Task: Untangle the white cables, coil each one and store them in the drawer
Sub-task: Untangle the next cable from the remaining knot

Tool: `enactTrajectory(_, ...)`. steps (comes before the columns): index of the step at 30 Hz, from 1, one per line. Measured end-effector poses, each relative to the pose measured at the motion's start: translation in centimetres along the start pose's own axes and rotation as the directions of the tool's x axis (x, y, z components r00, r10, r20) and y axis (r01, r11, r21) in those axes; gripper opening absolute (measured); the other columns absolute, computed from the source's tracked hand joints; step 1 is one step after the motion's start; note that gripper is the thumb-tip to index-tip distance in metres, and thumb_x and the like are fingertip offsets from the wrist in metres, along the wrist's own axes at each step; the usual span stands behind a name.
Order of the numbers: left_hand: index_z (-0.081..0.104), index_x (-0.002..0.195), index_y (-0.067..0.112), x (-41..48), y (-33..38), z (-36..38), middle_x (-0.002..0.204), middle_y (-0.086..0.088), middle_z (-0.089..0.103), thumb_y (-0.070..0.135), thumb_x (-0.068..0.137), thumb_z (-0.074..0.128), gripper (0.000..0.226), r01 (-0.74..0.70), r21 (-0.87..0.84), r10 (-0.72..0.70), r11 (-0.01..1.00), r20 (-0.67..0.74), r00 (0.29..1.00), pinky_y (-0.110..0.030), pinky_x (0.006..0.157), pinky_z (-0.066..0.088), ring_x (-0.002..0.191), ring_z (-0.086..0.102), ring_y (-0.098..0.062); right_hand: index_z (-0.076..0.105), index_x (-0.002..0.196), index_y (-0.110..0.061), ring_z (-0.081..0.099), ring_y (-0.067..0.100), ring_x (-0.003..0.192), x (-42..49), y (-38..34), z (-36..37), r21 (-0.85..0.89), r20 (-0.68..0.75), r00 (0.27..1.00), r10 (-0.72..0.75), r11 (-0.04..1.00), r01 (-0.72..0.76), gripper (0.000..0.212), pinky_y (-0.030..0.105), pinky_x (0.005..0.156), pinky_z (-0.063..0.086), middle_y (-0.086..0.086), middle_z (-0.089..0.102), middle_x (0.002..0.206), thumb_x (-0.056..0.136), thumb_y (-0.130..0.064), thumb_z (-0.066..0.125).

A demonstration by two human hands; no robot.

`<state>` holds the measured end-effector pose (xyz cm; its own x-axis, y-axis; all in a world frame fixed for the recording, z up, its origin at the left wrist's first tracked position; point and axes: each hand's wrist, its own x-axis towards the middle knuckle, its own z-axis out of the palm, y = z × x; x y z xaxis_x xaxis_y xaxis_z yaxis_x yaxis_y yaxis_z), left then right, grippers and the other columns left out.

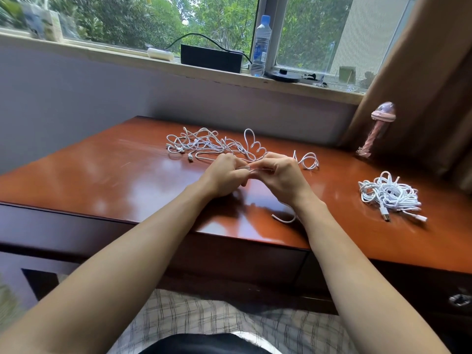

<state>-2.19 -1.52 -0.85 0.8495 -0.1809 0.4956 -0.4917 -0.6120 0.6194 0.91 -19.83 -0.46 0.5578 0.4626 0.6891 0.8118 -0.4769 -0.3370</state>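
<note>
A tangle of white cables [204, 145] lies at the back middle of the wooden desk [102, 180]. My left hand [224, 176] and my right hand [282, 175] meet just in front of it, both pinching one white cable [255, 169] stretched between their fingertips. That cable loops up behind the hands and runs right to a small loop [310, 160]. A short end [284, 220] curls on the desk under my right wrist. A heap of coiled white cables [389, 194] sits at the right. The drawer front [434, 290] below the desk edge is closed.
A pink twisted ornament [376, 129] stands at the back right beside a brown curtain [421, 85]. The windowsill holds a water bottle [260, 47], a black box [210, 57] and small items. My lap is below the desk's front edge.
</note>
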Motion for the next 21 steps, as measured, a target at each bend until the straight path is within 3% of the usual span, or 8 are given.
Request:
enactTrajectory(2, 0.066, 0.054, 0.011, -0.05, -0.05, -0.05, 0.046, 0.002, 0.055, 0.039, 0.069, 0.053, 0.034, 0.001, -0.033, -0.001, 0.999, -0.005, 1.0, -0.03, 0.053, 0.038, 0.048, 0.05, -0.009, 0.081, 0.101, -0.016, 0.068, 0.019, 0.076, -0.1, -0.1, 0.07, -0.007, -0.01, 1.0, -0.004, 1.0, 0.003, 0.019, 0.034, 0.073, 0.054, 0.003, 0.071, 0.085, 0.082, -0.019, 0.083)
enactTrajectory(5, 0.065, 0.056, 0.008, -0.02, -0.13, -0.01, 0.052, -0.009, 0.061, 0.027, 0.071, 0.054, 0.027, 0.009, -0.08, -0.013, 0.997, -0.046, 0.999, -0.033, 0.054, 0.041, 0.051, 0.053, -0.017, 0.08, 0.103, -0.012, 0.068, 0.017, 0.075, -0.15, -0.33, 0.01, 0.024, 0.003, 1.0, 0.024, 0.999, -0.024, 0.02, 0.029, 0.073, 0.055, 0.004, 0.071, 0.086, 0.084, -0.017, 0.081)
enactTrajectory(7, 0.06, 0.057, 0.001, 0.03, 0.07, 0.19, 0.053, -0.015, 0.058, 0.022, 0.069, 0.053, 0.025, 0.01, -0.136, -0.024, 0.991, -0.096, 0.995, -0.034, 0.052, 0.038, 0.05, 0.046, -0.015, 0.079, 0.103, -0.011, 0.066, 0.018, 0.071, -0.18, -0.32, -0.08, 0.041, 0.01, 0.999, 0.051, 0.998, -0.051, 0.021, 0.027, 0.071, 0.054, 0.005, 0.069, 0.085, 0.083, -0.017, 0.08)
enactTrajectory(11, 0.062, 0.068, 0.011, 0.36, 0.04, 0.39, 0.06, 0.004, 0.061, 0.018, 0.063, 0.057, 0.01, 0.027, -0.271, -0.075, 0.962, -0.168, 0.983, -0.029, 0.058, 0.043, 0.057, 0.052, -0.008, 0.079, 0.101, -0.01, 0.07, 0.017, 0.078, -0.32, -0.14, -0.04, 0.085, 0.006, 0.994, 0.109, 0.99, -0.109, 0.019, 0.028, 0.075, 0.057, 0.006, 0.071, 0.088, 0.083, -0.017, 0.08)
enactTrajectory(14, 0.058, 0.075, 0.016, 0.46, -0.12, 0.43, 0.071, 0.001, 0.067, 0.015, 0.063, 0.061, 0.013, 0.041, -0.354, -0.096, 0.934, -0.138, 0.986, -0.028, 0.062, 0.047, 0.063, 0.059, -0.012, 0.078, 0.099, -0.006, 0.065, -0.005, 0.071, -0.36, 0.01, -0.05, 0.129, 0.0, 0.984, 0.178, 0.976, -0.177, 0.017, 0.015, 0.073, 0.051, -0.004, 0.071, 0.084, 0.084, -0.012, 0.081)
enactTrajectory(21, 0.067, 0.092, 0.006, 0.41, 0.13, 0.61, 0.085, 0.002, 0.071, 0.015, 0.071, 0.065, 0.023, 0.041, -0.365, -0.087, 0.93, -0.112, 0.99, -0.019, 0.072, 0.048, 0.076, 0.064, -0.004, 0.078, 0.097, -0.004, 0.062, -0.006, 0.07, -0.44, 0.03, -0.49, 0.181, -0.029, 0.973, 0.228, 0.959, -0.219, 0.013, 0.013, 0.074, 0.051, 0.005, 0.074, 0.084, 0.085, -0.006, 0.078)
